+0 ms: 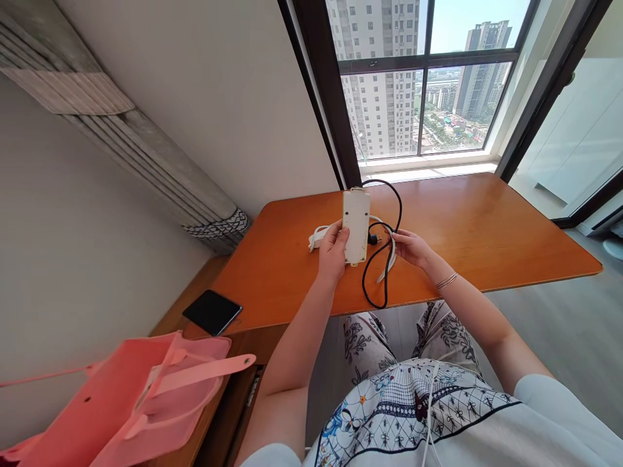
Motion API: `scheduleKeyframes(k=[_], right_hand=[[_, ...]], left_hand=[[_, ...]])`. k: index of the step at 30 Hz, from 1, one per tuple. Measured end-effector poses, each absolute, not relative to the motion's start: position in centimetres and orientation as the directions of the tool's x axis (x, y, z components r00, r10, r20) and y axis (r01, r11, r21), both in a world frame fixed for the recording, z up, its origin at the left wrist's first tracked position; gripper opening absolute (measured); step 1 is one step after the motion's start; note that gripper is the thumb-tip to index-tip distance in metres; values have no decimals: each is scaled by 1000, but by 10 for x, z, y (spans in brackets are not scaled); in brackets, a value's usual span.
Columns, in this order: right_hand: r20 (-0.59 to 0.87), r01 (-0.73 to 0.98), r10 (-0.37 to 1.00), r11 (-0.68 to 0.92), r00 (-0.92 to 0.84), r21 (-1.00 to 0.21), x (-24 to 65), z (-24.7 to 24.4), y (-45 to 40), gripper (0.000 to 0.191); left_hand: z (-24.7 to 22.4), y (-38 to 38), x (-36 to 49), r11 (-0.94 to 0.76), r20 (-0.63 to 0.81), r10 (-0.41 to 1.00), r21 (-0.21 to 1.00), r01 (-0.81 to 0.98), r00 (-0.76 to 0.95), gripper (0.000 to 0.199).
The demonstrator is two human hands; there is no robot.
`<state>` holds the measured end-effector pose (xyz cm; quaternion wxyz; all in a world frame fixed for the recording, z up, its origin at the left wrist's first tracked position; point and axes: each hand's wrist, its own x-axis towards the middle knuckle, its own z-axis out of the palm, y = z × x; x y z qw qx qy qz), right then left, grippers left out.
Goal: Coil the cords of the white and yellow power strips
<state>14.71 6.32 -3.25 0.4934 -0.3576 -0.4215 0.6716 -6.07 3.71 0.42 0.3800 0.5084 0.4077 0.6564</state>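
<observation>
My left hand [333, 251] grips the near end of a white power strip [355, 222] that stands tilted up on the orange wooden table [467, 227]. My right hand [409, 246] pinches a black cable [384, 259] just right of the strip, together with a white cord [389, 259]. The black cable loops from behind the strip's far end down past the table's front edge. A black plug [372, 239] sits against the strip's right side. More white cord [317, 237] lies bunched to the left of my left hand.
A black phone [212, 311] lies on a lower wooden ledge at the left. A pink tote bag [131, 395] sits at the bottom left. A rolled grey mat [146, 155] leans along the left wall. A large window [423, 78] is behind the table.
</observation>
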Motion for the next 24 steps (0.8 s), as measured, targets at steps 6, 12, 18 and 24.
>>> scheduleKeyframes(k=[6, 12, 18, 24], right_hand=[[94, -217, 994, 103, 52, -971, 152, -31, 71, 35], [415, 248, 871, 354, 264, -902, 164, -12, 74, 31], [683, 464, 657, 520, 321, -718, 182, 8, 73, 31], [764, 509, 592, 589, 258, -628, 205, 19, 77, 25]], left_hand=[[-3, 32, -67, -387, 362, 905, 919, -78, -224, 61], [-14, 32, -74, -388, 349, 896, 916, -104, -275, 59], [-29, 38, -86, -378, 360, 888, 926, -11, -286, 60], [-41, 40, -94, -357, 360, 888, 932, 64, -288, 65]])
